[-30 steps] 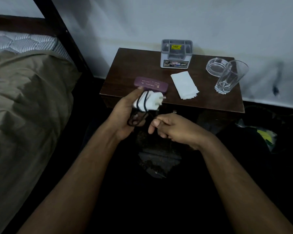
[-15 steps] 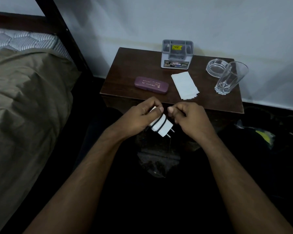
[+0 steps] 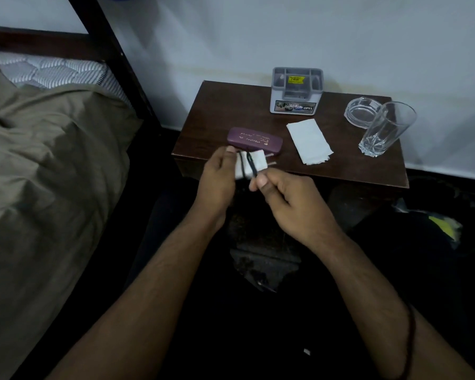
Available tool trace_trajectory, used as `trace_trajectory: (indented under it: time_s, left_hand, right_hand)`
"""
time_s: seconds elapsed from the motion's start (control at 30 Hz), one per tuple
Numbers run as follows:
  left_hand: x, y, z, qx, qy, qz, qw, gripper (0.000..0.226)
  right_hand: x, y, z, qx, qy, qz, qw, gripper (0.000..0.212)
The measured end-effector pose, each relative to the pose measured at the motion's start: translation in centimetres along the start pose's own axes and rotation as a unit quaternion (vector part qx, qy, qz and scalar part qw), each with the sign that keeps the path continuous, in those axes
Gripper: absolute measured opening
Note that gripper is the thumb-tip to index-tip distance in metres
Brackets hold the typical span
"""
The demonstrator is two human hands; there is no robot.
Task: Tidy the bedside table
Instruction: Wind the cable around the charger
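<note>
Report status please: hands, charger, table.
Left hand shut on charger; right hand pinches its black cable. Table free near the case.

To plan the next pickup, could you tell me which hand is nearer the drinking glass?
The right hand: it is below-left of the drinking glass; the left hand is farther left, holding the charger.

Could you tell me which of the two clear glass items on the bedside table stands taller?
The drinking glass, at the table's right front; the ashtray behind it is low and wide.
</note>
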State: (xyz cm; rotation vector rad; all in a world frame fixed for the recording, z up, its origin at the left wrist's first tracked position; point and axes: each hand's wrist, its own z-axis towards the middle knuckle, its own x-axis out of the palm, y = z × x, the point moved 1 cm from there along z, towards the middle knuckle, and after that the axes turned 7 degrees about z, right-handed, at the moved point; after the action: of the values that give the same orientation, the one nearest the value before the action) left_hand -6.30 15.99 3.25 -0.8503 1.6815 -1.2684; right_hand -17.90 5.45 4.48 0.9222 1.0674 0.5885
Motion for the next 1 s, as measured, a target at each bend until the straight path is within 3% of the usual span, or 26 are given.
trace_trajectory:
  time_s: [0.1,0.23,0.37,0.6,0.67,0.83,0.9,1.0]
  left_hand:
    - [-0.7,-0.5,0.1,-0.054,0.018,-0.144,0.988,0.031]
    - [-0.4,-0.3,-0.1,-0.075,0.069,-0.160,0.982,0.033]
    - [-0.3,0.0,-0.2,-0.159,0.133,-0.171,0.963,0.045]
    - [-0.8,-0.5,-0.6,-0.034,0.303,-0.057,0.951,0.073]
    - [-0.8,-0.5,-0.9,-0.001,0.297,-0.055,0.953,0.053]
    - [-0.2,-0.6,-1.0,0.020,0.196,-0.123,0.973,0.008]
    - [-0.5,-0.8,-0.7,-0.033,0.171,-0.178,0.968,0.023]
    - [-1.7,-1.0,0.1,-0.112,0.209,-0.317,0.918,0.041]
  right_hand:
    - [0.0,-0.2,-0.2,0.004,0.079,0.020,0.997,0.026]
    - [0.3,-0.3,-0.2,-0.005,0.106,-0.003,0.994,0.025]
    - [0.3,-0.6,0.2,0.014,0.128,-0.023,0.991,0.024]
    - [-0.6,-0.7,-0.3,0.052,0.169,-0.087,0.980,0.030]
    - [-1.1,-1.0,-0.4,0.057,0.165,-0.100,0.980,0.036]
    - [-1.3,-1.2,-0.1,0.045,0.152,-0.029,0.987,0.045]
    - [-1.6,-1.2,0.3,0.021,0.127,-0.001,0.992,0.046]
    - [-2.5,-1.5,0.7,0.012,0.100,0.054,0.993,0.046]
